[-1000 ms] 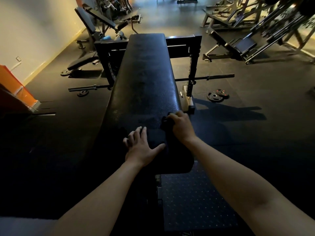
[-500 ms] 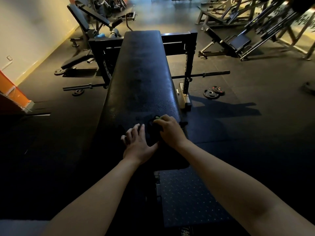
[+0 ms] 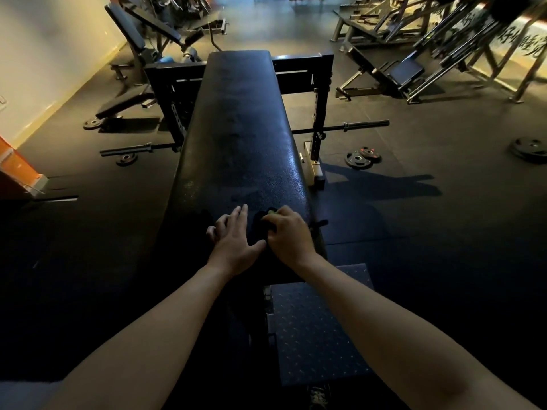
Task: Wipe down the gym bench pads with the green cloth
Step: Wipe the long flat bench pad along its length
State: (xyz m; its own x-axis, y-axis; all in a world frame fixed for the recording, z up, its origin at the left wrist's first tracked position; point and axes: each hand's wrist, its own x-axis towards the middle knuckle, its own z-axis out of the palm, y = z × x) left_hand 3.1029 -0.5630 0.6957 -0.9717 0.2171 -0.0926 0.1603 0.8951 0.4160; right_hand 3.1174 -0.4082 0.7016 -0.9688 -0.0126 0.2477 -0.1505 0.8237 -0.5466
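Wiping the pad's near end

The cloth sits bunched at 6 o'clock on the pad, gripped under the curled right hand. The left hand, fingers straight, presses flat on the pad at the cloth's 9 o'clock. Judged next move: stroke toward 12 o'clock under steady pressure. Dim light hides most of the cloth; only a green speck shows.

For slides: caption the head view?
Right hand grips green cloth on bench pad; left hand rests flat beside it.
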